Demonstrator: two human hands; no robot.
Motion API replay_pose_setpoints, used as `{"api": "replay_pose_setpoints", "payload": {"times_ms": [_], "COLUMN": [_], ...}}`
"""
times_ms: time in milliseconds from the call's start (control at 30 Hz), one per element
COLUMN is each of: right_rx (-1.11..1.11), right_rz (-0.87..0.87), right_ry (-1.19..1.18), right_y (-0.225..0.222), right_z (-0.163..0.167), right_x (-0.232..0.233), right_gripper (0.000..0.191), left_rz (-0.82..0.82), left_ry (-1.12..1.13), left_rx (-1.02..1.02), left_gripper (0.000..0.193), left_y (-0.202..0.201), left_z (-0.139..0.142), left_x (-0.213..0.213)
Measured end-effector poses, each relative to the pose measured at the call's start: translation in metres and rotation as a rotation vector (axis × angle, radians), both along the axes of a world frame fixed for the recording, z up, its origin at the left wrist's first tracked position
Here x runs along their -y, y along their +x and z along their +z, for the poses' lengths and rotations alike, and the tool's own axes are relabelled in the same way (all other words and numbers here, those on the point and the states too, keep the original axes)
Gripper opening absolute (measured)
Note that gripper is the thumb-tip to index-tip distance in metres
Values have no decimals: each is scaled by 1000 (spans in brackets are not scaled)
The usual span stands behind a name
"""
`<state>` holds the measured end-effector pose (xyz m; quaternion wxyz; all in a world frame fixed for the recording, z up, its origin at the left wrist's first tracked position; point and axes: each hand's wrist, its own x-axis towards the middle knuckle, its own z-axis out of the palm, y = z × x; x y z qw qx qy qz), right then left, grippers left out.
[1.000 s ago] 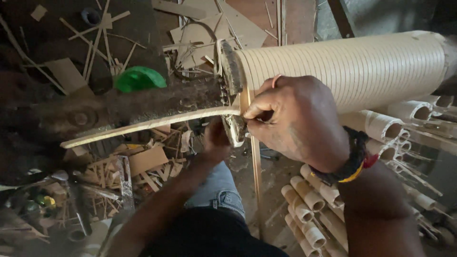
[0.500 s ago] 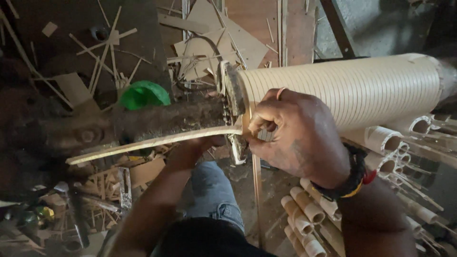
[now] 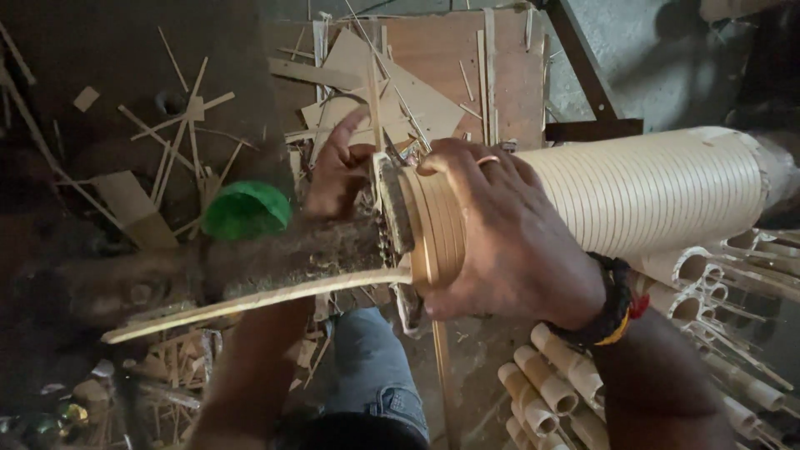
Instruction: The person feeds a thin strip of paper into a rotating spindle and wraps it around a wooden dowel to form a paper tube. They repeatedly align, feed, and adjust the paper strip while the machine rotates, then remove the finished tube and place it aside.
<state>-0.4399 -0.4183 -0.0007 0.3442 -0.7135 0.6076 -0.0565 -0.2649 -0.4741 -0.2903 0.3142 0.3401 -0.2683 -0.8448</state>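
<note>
The floor (image 3: pixel 125 75) is dark, bare ground, dim at the left edge and littered with thin pale wood slivers (image 3: pixel 179 142) and flat offcuts (image 3: pixel 125 204). A green bowl-shaped thing (image 3: pixel 246 210) lies among them. At the far middle a reddish-brown plywood sheet (image 3: pixel 437 58) lies flat under more strips and cardboard pieces. A dark metal frame (image 3: pixel 592 100) slants across grey concrete (image 3: pixel 658 58) at the far right. Short pale tubes (image 3: pixel 546 379) are stacked at the near right corner. Light is weak and uneven.

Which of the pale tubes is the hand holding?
The right hand grips the big ribbed cream tube wound with strip. The small cream rolled tubes lie piled below it, untouched.
</note>
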Motion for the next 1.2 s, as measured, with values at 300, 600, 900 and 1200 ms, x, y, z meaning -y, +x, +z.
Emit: {"api": "replay_pose_setpoints", "payload": {"times_ms": [300, 600, 900, 1200], "right_rx": [17, 78, 75, 45], "right_rz": [101, 106, 155, 141], "right_ry": [39, 71, 113, 35], "right_y": [-8, -8, -12, -9], "right_z": [-13, -16, -19, -14], "right_x": [17, 25, 25, 19], "right_gripper": [128, 146, 124, 120], "left_rz": [7, -108, -331, 182], "left_ry": [-149, -439, -659, -82], "left_rx": [-250, -794, -793, 80], "left_gripper": [19, 15, 18, 34], "left_y": [-13, -36, -40, 9], "left_z": [8, 70, 86, 26], "left_x": [46, 76, 91, -4]}}
